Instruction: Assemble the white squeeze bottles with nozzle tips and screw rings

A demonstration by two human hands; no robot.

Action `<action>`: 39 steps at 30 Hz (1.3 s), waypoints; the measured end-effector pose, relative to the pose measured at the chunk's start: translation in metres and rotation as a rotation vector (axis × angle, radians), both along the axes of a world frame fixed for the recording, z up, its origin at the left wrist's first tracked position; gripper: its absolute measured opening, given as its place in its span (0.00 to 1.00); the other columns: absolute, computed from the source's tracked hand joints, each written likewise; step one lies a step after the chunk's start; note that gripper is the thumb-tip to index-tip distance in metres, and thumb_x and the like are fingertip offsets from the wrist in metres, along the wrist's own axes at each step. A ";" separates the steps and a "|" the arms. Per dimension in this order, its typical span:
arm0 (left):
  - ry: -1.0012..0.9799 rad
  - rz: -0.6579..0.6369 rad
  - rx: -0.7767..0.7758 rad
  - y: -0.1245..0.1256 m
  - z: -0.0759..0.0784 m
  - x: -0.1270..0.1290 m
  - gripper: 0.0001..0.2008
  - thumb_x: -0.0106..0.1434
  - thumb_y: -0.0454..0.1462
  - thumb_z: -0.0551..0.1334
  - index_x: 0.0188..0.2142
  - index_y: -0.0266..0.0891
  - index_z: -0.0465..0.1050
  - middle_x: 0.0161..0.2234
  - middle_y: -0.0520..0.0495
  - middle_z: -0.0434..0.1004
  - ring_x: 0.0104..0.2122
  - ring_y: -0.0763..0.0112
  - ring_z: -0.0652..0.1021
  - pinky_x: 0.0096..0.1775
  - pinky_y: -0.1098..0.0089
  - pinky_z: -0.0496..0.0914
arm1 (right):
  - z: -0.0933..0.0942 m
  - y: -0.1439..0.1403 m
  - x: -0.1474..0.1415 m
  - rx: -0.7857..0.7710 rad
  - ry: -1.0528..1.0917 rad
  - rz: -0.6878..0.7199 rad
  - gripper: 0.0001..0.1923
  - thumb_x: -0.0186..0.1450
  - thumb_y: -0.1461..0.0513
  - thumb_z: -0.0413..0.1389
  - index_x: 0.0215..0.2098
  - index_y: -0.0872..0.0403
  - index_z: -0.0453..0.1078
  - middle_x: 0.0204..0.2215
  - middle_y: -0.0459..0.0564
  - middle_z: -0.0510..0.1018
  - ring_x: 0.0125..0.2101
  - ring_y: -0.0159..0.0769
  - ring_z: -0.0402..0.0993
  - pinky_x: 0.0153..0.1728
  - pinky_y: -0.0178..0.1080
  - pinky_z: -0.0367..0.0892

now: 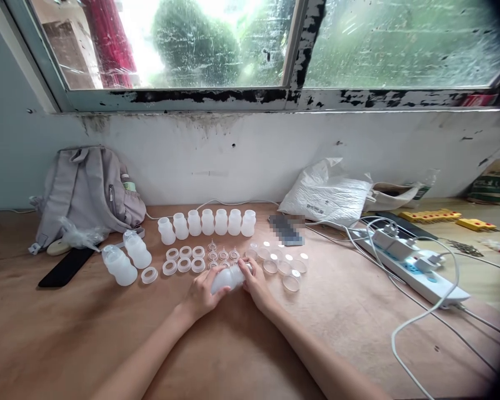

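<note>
My left hand (203,290) is wrapped round the body of a frosted white baby bottle (227,279), tilted over the table. At its right end my right hand (256,280) is closed round the top, and its fingers hide what sits there. Just behind lie several clear nipples (223,254). White collar rings (184,264) lie in two rows left of them, with one loose ring (149,275) farther left. Clear round caps (291,283) are spread to the right. A row of open bottles (207,222) stands at the back. Two capped bottles (120,265) lean at the left.
A grey backpack (87,189) and a black phone (68,268) are on the left. Against the wall rests a white plastic parcel (327,191), with a blurred-out dark object (286,229) before it. A power strip (412,272) with looping white cables (394,333) occupies the right.
</note>
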State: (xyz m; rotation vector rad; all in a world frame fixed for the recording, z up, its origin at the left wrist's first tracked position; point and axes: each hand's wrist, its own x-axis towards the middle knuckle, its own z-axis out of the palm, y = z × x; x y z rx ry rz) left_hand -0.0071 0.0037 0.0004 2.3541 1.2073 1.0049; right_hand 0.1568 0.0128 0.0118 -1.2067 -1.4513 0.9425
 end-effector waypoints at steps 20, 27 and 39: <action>-0.361 0.196 -0.173 -0.016 -0.004 -0.027 0.40 0.47 0.45 0.65 0.55 0.43 0.46 0.53 0.39 0.59 0.52 0.57 0.63 0.50 0.57 0.60 | -0.009 0.009 0.005 -0.133 0.312 0.321 0.19 0.58 0.48 0.48 0.38 0.54 0.61 0.19 0.39 0.64 0.11 0.23 0.56 0.12 0.29 0.51; -0.016 0.134 -0.005 -0.011 0.086 -0.033 0.23 0.52 0.45 0.61 0.47 0.43 0.63 0.44 0.45 0.69 0.46 0.63 0.69 0.47 0.63 0.63 | -0.006 0.009 0.005 -0.144 0.266 0.352 0.20 0.58 0.47 0.47 0.36 0.54 0.62 0.17 0.39 0.63 0.10 0.23 0.54 0.11 0.30 0.50; 0.260 0.479 -0.062 0.047 0.152 -0.103 0.18 0.49 0.51 0.58 0.34 0.42 0.71 0.34 0.50 0.76 0.34 0.66 0.74 0.35 0.72 0.66 | -0.010 0.011 0.005 -0.162 0.295 0.333 0.20 0.57 0.47 0.48 0.35 0.55 0.62 0.16 0.39 0.63 0.10 0.23 0.55 0.11 0.29 0.49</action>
